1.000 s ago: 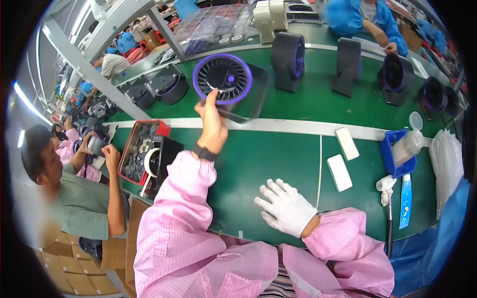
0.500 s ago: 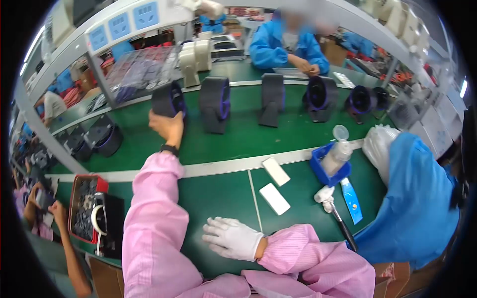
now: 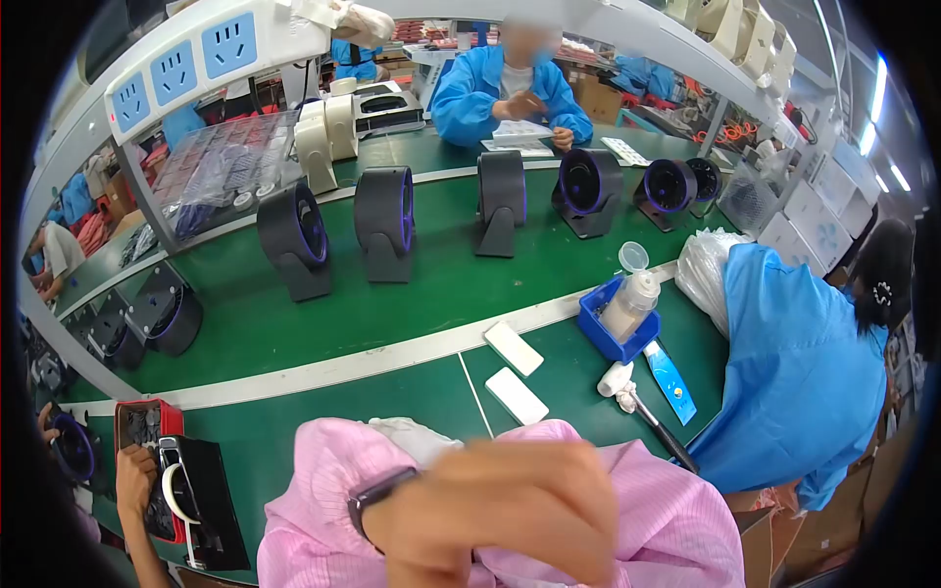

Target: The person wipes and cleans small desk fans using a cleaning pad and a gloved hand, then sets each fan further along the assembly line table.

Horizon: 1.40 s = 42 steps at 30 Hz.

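Observation:
My left hand [image 3: 500, 510] is bare, wears a black watch, and is raised close to the camera over my lap. Its bent fingers are smeared by motion, and nothing shows in them. Behind the left wrist lies my right hand [image 3: 417, 436] in a white glove, mostly hidden by the pink sleeve and the left hand. Beyond them are two white rectangular blocks [image 3: 517, 396] on the green bench. Across the far belt, dark round units with purple rims stand in a row on their bases, among them the leftmost unit [image 3: 294, 240], which no hand touches.
At right are a blue bin [image 3: 642, 338] with a bottle, a white-headed mallet [image 3: 637, 400], a blue-and-white flat item [image 3: 670, 384] and a person in blue [image 3: 794, 363]. Left is a red bin [image 3: 167, 419] of small dark parts, with another person's hand [image 3: 135, 475] on it.
My left hand has let go of the leftmost dark unit and come back toward my body, now covering most of the gloved right hand. The view has shifted. A neighbour's hand reached the red bin.

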Tool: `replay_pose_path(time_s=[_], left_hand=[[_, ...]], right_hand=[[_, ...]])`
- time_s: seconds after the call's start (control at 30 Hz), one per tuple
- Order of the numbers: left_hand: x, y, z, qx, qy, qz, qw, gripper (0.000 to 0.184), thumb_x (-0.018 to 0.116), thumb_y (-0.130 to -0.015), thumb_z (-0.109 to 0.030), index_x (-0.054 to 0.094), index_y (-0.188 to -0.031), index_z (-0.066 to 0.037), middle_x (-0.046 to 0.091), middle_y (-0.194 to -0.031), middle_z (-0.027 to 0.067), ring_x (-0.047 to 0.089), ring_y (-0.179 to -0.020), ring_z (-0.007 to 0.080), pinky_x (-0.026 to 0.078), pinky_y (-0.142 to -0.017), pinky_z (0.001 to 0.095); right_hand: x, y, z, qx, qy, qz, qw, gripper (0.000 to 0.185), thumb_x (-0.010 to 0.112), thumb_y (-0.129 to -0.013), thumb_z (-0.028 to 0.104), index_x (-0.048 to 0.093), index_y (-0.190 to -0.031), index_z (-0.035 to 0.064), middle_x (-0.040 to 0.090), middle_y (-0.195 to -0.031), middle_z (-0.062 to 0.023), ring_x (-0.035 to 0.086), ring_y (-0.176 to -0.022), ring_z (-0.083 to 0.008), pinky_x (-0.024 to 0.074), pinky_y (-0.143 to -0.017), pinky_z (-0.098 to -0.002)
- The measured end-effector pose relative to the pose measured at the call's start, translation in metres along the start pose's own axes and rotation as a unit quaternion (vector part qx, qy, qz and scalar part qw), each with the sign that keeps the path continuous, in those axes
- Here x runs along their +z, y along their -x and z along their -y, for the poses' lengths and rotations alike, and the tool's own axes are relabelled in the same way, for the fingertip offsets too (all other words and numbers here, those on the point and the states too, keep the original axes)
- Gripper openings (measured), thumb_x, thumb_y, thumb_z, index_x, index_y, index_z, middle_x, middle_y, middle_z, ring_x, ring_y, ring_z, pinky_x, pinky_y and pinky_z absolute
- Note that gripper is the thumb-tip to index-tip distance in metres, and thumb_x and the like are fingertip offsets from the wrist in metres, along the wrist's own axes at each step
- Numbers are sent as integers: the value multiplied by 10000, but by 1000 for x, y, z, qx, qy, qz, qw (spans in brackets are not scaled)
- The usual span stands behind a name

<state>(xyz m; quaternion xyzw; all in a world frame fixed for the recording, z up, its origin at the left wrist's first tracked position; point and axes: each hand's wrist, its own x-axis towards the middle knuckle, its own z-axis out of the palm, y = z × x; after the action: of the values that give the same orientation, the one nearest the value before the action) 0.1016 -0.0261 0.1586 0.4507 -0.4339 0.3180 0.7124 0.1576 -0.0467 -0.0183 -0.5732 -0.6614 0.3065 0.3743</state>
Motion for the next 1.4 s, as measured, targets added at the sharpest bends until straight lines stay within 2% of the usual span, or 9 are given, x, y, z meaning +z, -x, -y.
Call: replay_pose_path(time_s=[0.1, 0.43, 0.57, 0.67, 0.77, 0.9, 1.0, 1.13, 1.4], left_hand=[[35, 5, 15, 59, 98, -36, 993, 919, 358, -915, -749, 686, -889, 109, 632, -834, 241, 606, -641, 272, 470, -528, 297], [70, -23, -51, -93, 64, -316, 942, 445, 582, -952, -330, 633, -635, -22, 580, -609, 135, 468, -428, 171, 292, -355, 248], [47, -6, -14, 103, -22, -212, 972, 330, 656, -890, -224, 620, -634, -20, 585, -608, 144, 481, -439, 165, 296, -356, 247], [46, -1, -28, 40, -59, -200, 977, 287, 647, -881, -174, 627, -652, -2, 596, -631, 150, 504, -460, 172, 324, -371, 256], [3, 3, 9, 171, 9, -3, 985, 281, 586, -908, -153, 665, -703, 23, 613, -690, 145, 552, -526, 202, 393, -422, 281], [-13, 6, -12, 92, -182, 32, 978, 229, 585, -943, -167, 661, -825, 15, 664, -803, 166, 636, -723, 254, 491, -545, 314], [11, 1, -41, 1, -247, -33, 969, 153, 594, -928, -97, 584, -838, 26, 689, -877, 173, 664, -810, 289, 552, -643, 342], [27, -3, -42, 37, -92, -130, 986, 283, 575, -967, -254, 679, -992, 8, 687, -837, 189, 652, -817, 281, 519, -587, 308], [32, 8, -45, 71, -29, -124, 989, 294, 588, -957, -265, 682, -1006, 9, 694, -844, 196, 659, -831, 294, 526, -610, 321]], right_hand=[[-13, -6, 10, 66, 100, 67, 991, 827, 689, -757, 122, 321, -1482, -30, 406, -1479, -256, 365, -1402, -381, 273, -1183, -407], [-15, -6, 24, -40, 226, 72, 971, 580, 608, -849, 214, 494, -1336, -80, 499, -1388, -235, 459, -1314, -385, 381, -1094, -434], [-9, -5, 19, -59, 235, 39, 969, 483, 606, -859, 232, 578, -1255, -44, 515, -1375, -206, 470, -1301, -373, 388, -1088, -421], [1, -3, 5, -48, 196, -2, 979, 432, 612, -860, 233, 618, -1199, -34, 530, -1365, -199, 494, -1280, -365, 401, -1075, -420], [6, -5, -2, -45, 177, -18, 983, 436, 609, -864, 248, 611, -1201, -29, 531, -1367, -202, 496, -1279, -370, 405, -1069, -425], [7, -11, -1, -52, 193, 5, 980, 442, 606, -869, 268, 602, -1203, -21, 532, -1370, -208, 498, -1279, -376, 409, -1061, -432], [14, -15, -12, -42, 197, 16, 979, 447, 603, -873, 283, 596, -1205, -15, 533, -1372, -212, 500, -1279, -381, 412, -1054, -438], [33, -11, -35, -106, 252, -54, 960, 389, 602, -876, 284, 618, -1140, -1, 558, -1309, -198, 510, -1250, -390, 417, -1042, -452], [2, -4, 7, -134, 251, -20, 958, 324, 616, -873, 250, 629, -1114, 34, 565, -1233, -155, 501, -1214, -357, 437, -1002, -455]])
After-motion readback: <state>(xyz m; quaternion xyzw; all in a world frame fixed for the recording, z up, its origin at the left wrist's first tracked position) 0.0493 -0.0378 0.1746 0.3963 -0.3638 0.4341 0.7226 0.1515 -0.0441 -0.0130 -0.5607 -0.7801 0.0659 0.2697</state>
